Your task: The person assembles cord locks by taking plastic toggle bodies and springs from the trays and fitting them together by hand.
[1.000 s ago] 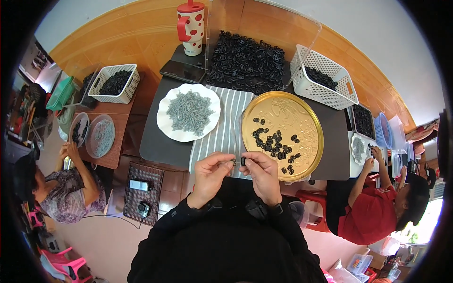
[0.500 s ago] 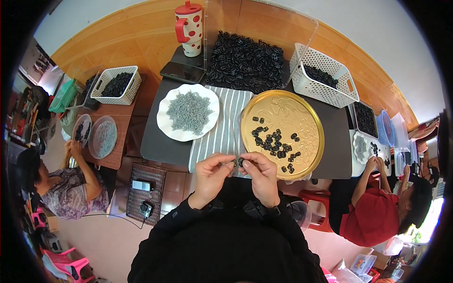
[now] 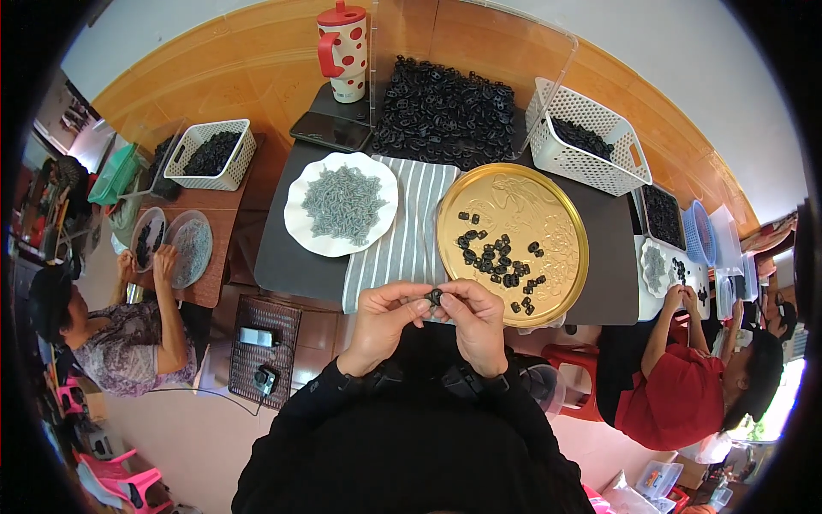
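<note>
Black plastic, one small piece (image 3: 435,296) sits pinched at the fingertips of both hands, just by the near left edge of the gold tray (image 3: 585,248). The left hand (image 3: 379,325) and right hand (image 3: 478,330) each have thumb and forefinger closed on it, nearly meeting; whether another part is hidden there, I cannot tell. So tight a pinch probably suits so small a thing. Left of the tray, a white plate (image 3: 300,224) bears grey pins (image 3: 347,204), presumably placed for easy reach; a striped cloth (image 3: 419,206) lies between plate and tray. The right hand hides some of the tray's rim, which bounds loose black bits (image 3: 488,254). Beyond the tray, a clear wall (image 3: 562,70) rises beside a black pile (image 3: 445,116), near a white basket (image 3: 582,174).
</note>
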Available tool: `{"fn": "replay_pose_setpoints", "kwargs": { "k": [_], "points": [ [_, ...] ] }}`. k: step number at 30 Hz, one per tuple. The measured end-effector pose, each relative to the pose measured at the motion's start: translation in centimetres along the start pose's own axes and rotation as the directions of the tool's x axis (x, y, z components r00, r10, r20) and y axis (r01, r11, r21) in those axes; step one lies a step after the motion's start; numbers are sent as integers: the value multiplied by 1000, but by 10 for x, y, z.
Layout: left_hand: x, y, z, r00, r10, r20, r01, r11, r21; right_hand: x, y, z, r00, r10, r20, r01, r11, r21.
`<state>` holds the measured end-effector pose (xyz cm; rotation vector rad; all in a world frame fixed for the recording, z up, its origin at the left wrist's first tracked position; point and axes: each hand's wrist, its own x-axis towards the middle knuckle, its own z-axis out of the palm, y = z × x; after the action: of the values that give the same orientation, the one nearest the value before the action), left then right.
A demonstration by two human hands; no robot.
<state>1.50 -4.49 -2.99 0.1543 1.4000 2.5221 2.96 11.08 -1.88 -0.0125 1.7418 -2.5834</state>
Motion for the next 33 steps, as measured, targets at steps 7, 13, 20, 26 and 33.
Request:
{"fn": "replay_pose_setpoints", "kwargs": {
  "k": [7,13,20,26,33],
  "points": [
    [0,3,0,998,-23,53,23,1000,-4,-1,-1,-1,998,-51,39,51,999,3],
    [-1,2,0,994,-55,98,55,998,6,-2,0,-4,1000,-22,8,22,1000,0],
    [-2,3,1,992,5,126,-16,997,82,-4,0,-5,999,-34,35,34,999,-5],
    [-1,-1,-1,992,-1,123,-8,998,70,-3,0,-7,999,-24,43,25,999,-37],
    [-6,-8,2,996,61,68,-68,993,97,-5,2,-3,998,-61,24,61,998,-16]
  ]
}}
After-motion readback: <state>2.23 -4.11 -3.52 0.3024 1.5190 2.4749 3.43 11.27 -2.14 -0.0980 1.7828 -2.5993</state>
